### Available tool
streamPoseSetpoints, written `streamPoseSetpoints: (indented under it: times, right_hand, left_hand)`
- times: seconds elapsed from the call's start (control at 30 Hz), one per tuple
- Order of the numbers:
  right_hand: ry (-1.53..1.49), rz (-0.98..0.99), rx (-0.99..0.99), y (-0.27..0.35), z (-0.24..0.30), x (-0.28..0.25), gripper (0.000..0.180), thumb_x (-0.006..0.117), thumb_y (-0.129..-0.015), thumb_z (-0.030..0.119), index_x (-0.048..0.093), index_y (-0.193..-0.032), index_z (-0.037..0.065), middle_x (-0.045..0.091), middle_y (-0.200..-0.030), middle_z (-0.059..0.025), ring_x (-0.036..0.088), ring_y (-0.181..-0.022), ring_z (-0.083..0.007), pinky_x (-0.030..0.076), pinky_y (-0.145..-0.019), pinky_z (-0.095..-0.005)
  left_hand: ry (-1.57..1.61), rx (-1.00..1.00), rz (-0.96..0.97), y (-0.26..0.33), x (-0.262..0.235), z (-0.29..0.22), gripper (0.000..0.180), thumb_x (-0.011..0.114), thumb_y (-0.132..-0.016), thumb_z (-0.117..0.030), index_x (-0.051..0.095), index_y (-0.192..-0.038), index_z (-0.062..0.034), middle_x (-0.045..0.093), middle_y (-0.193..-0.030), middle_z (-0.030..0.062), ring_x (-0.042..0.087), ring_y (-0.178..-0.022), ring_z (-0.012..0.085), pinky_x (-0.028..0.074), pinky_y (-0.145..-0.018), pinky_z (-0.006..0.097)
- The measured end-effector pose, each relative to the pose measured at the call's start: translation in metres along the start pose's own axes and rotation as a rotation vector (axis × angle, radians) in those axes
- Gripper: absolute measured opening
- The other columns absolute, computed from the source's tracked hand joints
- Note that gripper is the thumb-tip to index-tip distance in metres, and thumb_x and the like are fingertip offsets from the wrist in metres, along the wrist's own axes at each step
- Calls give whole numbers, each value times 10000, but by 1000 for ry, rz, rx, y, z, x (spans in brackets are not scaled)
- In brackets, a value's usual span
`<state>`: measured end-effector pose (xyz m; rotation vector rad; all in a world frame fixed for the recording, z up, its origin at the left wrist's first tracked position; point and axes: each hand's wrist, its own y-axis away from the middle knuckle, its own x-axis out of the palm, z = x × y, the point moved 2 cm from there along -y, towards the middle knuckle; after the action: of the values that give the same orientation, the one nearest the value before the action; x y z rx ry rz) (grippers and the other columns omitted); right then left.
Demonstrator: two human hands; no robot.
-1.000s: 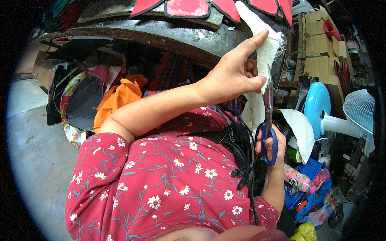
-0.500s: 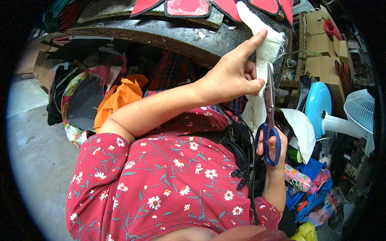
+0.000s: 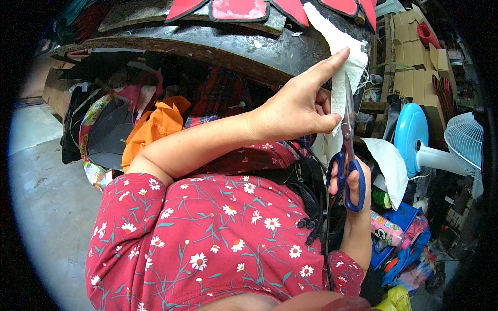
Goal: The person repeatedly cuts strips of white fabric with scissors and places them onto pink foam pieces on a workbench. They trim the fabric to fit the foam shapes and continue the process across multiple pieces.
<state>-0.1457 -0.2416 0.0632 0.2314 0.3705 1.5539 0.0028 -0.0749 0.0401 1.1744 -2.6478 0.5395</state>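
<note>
My left hand (image 3: 298, 106) grips the edge of a strip of white cloth (image 3: 346, 58) between thumb and curled fingers, its index finger stretched out along the fabric. The cloth has frayed threads on its right edge and reaches up over the dark worktable (image 3: 249, 49). In my right hand (image 3: 358, 181) is a pair of scissors (image 3: 348, 124) with dark blue handles, fingers through the loops. The blades point up at the cloth just right of my left thumb, and the handles stand somewhat apart.
Red panels (image 3: 241, 9) with black edging lie on the table's far side. To the right are a blue-and-white fan (image 3: 412, 140), cardboard boxes (image 3: 407, 46) and a hanging white piece (image 3: 386, 160). A pink bottle (image 3: 385, 229) lies among clutter. Orange cloth (image 3: 155, 127) and bags fill the space at left.
The scissors' handles have spread further apart and the blades have opened a little against the cloth. My left hand has shifted slightly, still gripping the cloth.
</note>
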Motion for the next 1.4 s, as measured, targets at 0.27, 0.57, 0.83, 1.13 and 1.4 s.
streamPoseSetpoints:
  times: [0.27,0.57,0.83,1.13,1.4]
  right_hand:
    - [-12,-37,-13,5,-5,-5,669,652,-853,665,583,-871,-1,557,-664,-16,533,-492,-72,382,-465,-189]
    - [2,43,-2,0,-1,-3,696,652,-844,689,588,-898,-2,579,-684,-24,564,-543,-87,410,-525,-204]
    - [16,51,-24,-6,-2,7,751,595,-834,754,580,-968,15,584,-693,-28,570,-594,-85,406,-551,-198]
    - [-62,13,43,1,-1,8,736,639,-811,731,575,-931,8,545,-681,-10,550,-547,-87,403,-520,-203]
    - [-60,-38,-24,-8,-2,12,689,650,-836,691,570,-915,11,536,-654,9,538,-519,-72,399,-500,-192]
  left_hand:
    - [-62,31,14,-2,-8,1,918,733,-841,33,214,-1587,-100,592,-1181,62,580,-856,79,523,-713,246]
    - [-47,-63,-55,-14,-22,7,700,650,-892,28,372,-1527,-72,600,-1203,35,572,-979,69,505,-833,230]
    - [-29,66,-22,-5,-7,5,960,642,-841,97,97,-1608,-97,483,-1375,61,547,-944,70,496,-790,220]
    - [-84,29,-64,-4,-13,3,984,676,-763,68,164,-1593,-64,482,-1350,103,495,-747,67,483,-648,215]
    - [-56,62,-21,0,-8,3,986,717,-749,44,197,-1581,-52,461,-1364,117,519,-750,77,491,-651,217]
